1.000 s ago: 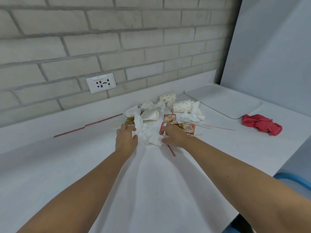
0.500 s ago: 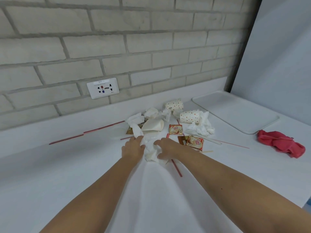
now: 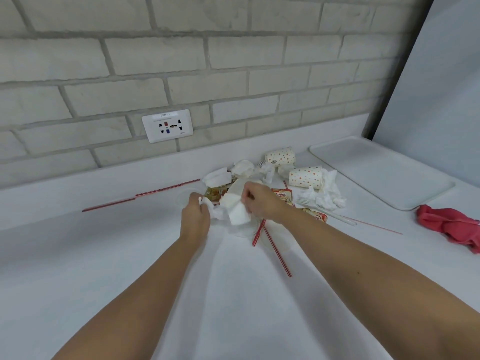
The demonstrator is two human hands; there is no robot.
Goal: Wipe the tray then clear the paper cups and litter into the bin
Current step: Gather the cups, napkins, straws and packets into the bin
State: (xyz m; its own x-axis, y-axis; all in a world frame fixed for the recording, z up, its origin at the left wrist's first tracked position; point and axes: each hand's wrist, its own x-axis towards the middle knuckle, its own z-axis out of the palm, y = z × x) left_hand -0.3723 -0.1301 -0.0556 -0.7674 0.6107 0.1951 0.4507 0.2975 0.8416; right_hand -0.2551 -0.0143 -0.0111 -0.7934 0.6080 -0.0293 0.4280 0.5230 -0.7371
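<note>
Tissues (image 3: 235,210) sit bunched mid-worktop (image 3: 104,255). The left hand (image 3: 196,215) pinches one end and the right hand (image 3: 259,201) has its fingers (image 3: 246,194) curled on the other, likely balling the litter for a single carry. Two paper cups (image 3: 306,176) lie tipped at 1 o'clock, with the tray (image 3: 376,172) at 2 and a red cloth (image 3: 452,224) at 3. Straws (image 3: 275,250), sachets (image 3: 281,194) and a fork (image 3: 324,211) crowd the pile. No bin shows.

Bright even light, soft shadows, slight blur, wide-angle edge bending
</note>
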